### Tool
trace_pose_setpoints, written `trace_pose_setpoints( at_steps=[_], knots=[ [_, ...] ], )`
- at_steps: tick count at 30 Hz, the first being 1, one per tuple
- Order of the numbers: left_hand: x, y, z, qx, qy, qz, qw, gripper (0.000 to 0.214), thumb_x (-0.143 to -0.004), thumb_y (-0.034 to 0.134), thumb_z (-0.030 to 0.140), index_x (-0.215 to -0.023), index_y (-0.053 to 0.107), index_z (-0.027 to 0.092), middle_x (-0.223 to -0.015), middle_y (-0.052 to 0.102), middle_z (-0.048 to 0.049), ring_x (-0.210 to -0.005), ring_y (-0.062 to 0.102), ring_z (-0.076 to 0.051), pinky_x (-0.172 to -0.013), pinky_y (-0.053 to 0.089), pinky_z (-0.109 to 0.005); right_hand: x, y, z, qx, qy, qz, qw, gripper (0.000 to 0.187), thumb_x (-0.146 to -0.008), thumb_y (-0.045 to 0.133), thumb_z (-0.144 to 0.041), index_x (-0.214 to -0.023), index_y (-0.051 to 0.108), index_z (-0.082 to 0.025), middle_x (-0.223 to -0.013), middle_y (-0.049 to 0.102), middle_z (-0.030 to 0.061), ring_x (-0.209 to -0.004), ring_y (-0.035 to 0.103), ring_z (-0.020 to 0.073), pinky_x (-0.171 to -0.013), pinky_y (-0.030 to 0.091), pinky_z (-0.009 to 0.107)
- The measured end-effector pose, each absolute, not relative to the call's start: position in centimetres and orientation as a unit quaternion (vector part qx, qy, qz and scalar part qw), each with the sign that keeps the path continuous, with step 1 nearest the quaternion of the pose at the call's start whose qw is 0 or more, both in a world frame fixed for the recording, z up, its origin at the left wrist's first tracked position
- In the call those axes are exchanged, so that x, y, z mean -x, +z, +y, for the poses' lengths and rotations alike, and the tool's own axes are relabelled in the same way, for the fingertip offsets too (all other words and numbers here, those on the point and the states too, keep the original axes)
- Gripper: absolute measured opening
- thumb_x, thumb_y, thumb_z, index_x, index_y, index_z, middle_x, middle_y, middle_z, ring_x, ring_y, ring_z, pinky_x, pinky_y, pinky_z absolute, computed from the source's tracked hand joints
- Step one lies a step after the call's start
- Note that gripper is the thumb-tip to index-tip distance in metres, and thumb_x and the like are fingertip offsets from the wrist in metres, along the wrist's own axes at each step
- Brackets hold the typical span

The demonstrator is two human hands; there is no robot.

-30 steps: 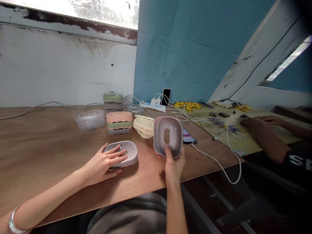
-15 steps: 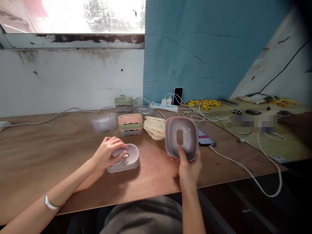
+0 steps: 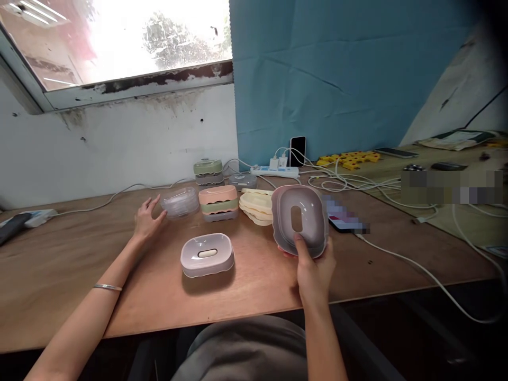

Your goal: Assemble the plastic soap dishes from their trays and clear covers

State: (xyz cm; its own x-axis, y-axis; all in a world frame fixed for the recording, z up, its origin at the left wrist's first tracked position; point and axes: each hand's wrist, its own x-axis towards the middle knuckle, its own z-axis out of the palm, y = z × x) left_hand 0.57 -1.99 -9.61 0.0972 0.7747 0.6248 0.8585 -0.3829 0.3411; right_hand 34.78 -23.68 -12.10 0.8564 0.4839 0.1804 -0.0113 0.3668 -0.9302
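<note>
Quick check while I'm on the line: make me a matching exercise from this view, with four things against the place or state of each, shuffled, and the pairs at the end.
1. Right hand
2. Left hand
3. Cream pieces
4. Black-screened phone

A. Heaped on the table, beside the pink, green and grey stack
B. Upright, in front of the blue sheet
C. Holding a mauve-grey piece with an oblong hole
D. Fingers apart, next to the clear plastic pieces

Pairs: 1-C, 2-D, 3-A, 4-B

Stacked trays [image 3: 180, 203] on table [image 3: 257, 288], just right of left hand [image 3: 146, 218]; shell [image 3: 310, 211] in right hand [image 3: 315, 264]; dish [image 3: 208, 268] between hands
</note>
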Motion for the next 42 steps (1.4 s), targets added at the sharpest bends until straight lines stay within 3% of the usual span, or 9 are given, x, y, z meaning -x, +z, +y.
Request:
trace_pose_setpoints(
  at_steps=[7,15,18,21,25,28,33,37,42],
  knots=[
    [-1.0,-9.8,-1.9,0.752,-0.414,-0.513,0.023,0.027,-0.084,0.054,0.045,-0.097,0.059,0.021,-0.103,0.067,-0.0071,-0.105,0.062,-0.027,-0.094,0.046,-0.041,-34.8,-12.3,-23.6,0.546,0.153,-0.215,0.795,0.044,-0.063,0.076,-0.045,-0.095,0.059,-0.020,-0.086,0.064,0.0066,-0.066,0.062,0.0242,-0.047,0.053,0.038],
    [-1.4,-8.5,-3.9,0.688,-0.554,-0.463,0.069,0.027,-0.092,0.049,0.046,-0.092,0.048,0.018,-0.132,0.041,-0.0160,-0.131,0.037,-0.029,-0.106,0.033,-0.046,-34.9,-12.8,-23.7,0.560,0.124,-0.235,0.785,0.039,-0.067,0.074,-0.044,-0.093,0.060,-0.020,-0.085,0.065,0.0052,-0.069,0.063,0.0252,-0.060,0.053,0.042],
    [-2.2,-7.4,-5.5,0.688,-0.585,-0.427,0.043,0.035,-0.093,0.045,0.054,-0.090,0.043,0.019,-0.131,0.044,-0.0150,-0.130,0.040,-0.027,-0.106,0.033,-0.046,-34.9,-12.8,-23.7,0.562,0.122,-0.238,0.783,0.040,-0.067,0.073,-0.045,-0.095,0.060,-0.019,-0.087,0.065,0.0057,-0.072,0.064,0.0258,-0.061,0.054,0.041],
    [-4.0,-6.6,-7.8,0.695,-0.605,-0.386,-0.039,0.045,-0.089,0.041,0.067,-0.088,0.037,0.022,-0.110,0.059,-0.0100,-0.120,0.053,-0.025,-0.102,0.040,-0.047,-34.9,-12.7,-23.6,0.561,0.123,-0.237,0.783,0.041,-0.067,0.073,-0.045,-0.095,0.059,-0.019,-0.087,0.064,0.0055,-0.071,0.064,0.0246,-0.059,0.054,0.039],
    [-7.1,-6.3,-10.5,0.696,-0.574,-0.358,-0.242,0.052,-0.085,0.033,0.075,-0.089,0.035,0.023,-0.071,0.063,-0.0004,-0.080,0.070,-0.023,-0.069,0.059,-0.039,-34.8,-12.5,-23.7,0.559,0.134,-0.239,0.783,0.042,-0.067,0.074,-0.045,-0.096,0.059,-0.019,-0.087,0.065,0.0059,-0.073,0.065,0.0252,-0.056,0.054,0.036],
    [-8.4,-6.6,-11.4,0.695,-0.487,-0.359,-0.388,0.056,-0.080,0.045,0.075,-0.080,0.043,0.020,-0.056,0.060,0.0008,-0.061,0.071,-0.025,-0.056,0.060,-0.038,-34.6,-12.3,-23.8,0.560,0.141,-0.236,0.782,0.044,-0.067,0.074,-0.045,-0.099,0.059,-0.019,-0.090,0.065,0.0067,-0.077,0.067,0.0276,-0.054,0.055,0.035],
    [-8.2,-6.8,-11.2,0.571,-0.335,-0.404,-0.632,0.049,-0.076,0.067,0.061,-0.071,0.047,0.017,-0.050,0.060,0.0009,-0.056,0.071,-0.022,-0.050,0.059,-0.025,-34.6,-12.6,-23.8,0.562,0.130,-0.252,0.777,0.048,-0.071,0.070,-0.045,-0.109,0.059,-0.018,-0.091,0.068,0.0069,-0.093,0.067,0.0311,-0.069,0.057,0.041],
    [-7.4,-6.3,-10.7,0.516,-0.286,-0.432,-0.682,0.030,-0.093,0.054,0.037,-0.072,0.050,0.015,-0.045,0.058,0.0006,-0.046,0.068,-0.020,-0.045,0.058,-0.025,-34.6,-12.9,-23.6,0.565,0.125,-0.257,0.774,0.053,-0.071,0.069,-0.046,-0.115,0.058,-0.017,-0.091,0.069,0.0072,-0.097,0.067,0.0322,-0.072,0.057,0.043],
    [-6.7,-6.1,-10.0,0.502,-0.229,-0.457,-0.697,0.030,-0.096,0.045,0.028,-0.074,0.056,0.012,-0.044,0.058,-0.0027,-0.045,0.068,-0.022,-0.039,0.055,-0.023,-34.6,-12.9,-23.6,0.569,0.124,-0.249,0.773,0.054,-0.070,0.071,-0.045,-0.115,0.059,-0.017,-0.094,0.069,0.0076,-0.097,0.067,0.0320,-0.071,0.057,0.042]
  ],
)
